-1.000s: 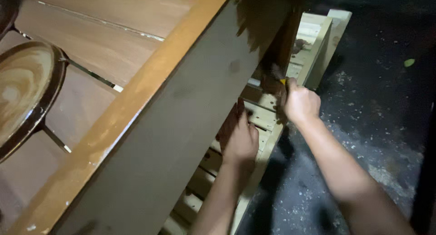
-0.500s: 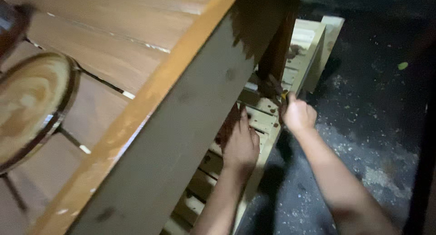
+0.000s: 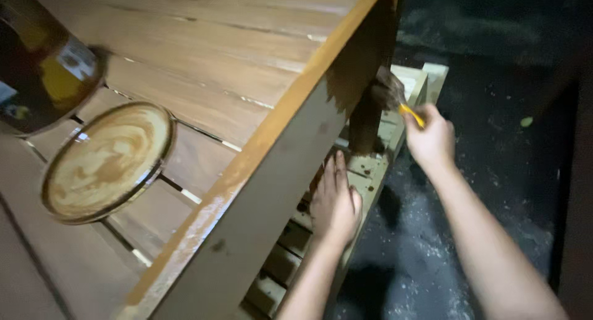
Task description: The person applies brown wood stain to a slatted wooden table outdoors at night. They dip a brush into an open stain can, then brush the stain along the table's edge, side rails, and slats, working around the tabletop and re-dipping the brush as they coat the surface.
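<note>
Your right hand [image 3: 431,138] is clamped on the yellow-handled brush [image 3: 395,97], bristles against the far table leg [image 3: 365,125]. Your left hand [image 3: 335,202] lies flat, fingers together, on the pallet [image 3: 370,178] beneath; drips may reach it.

A yellow-handled brush [image 3: 398,101], gripped at its handle, tilts its dark bristles against the stained wooden leg [image 3: 369,119].

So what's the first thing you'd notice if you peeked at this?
The right hand near the top right, holding a yellow-handled brush against the dark table leg. Below it, the left hand lies flat on a pale wooden pallet. On the slatted tabletop at left sits a round stain-smeared lid.
</note>
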